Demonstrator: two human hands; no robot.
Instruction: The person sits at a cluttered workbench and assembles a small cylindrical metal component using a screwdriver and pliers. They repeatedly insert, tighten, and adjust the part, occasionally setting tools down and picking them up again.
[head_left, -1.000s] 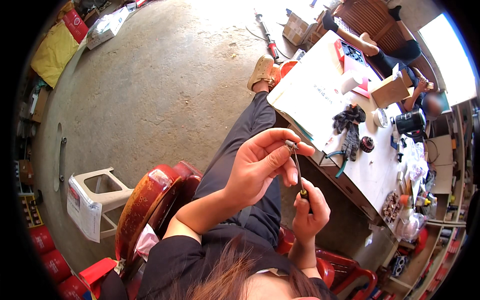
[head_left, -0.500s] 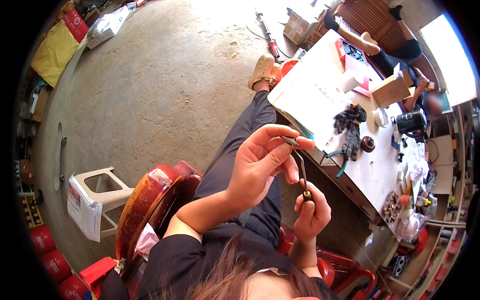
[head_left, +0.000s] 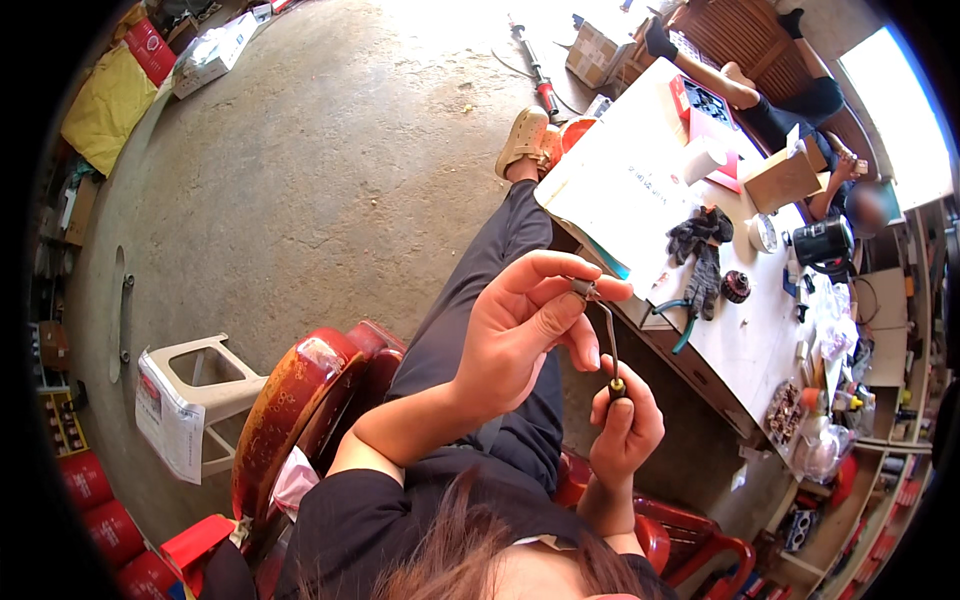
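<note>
My left hand is pinched firmly on a small metal part, located between 11 and 12 o'clock from my right hand. I find the right closed around a bent-shaft tool, tip at the part; contact undetermined. Dark gloves lie at 1 o'clock on the table.
</note>
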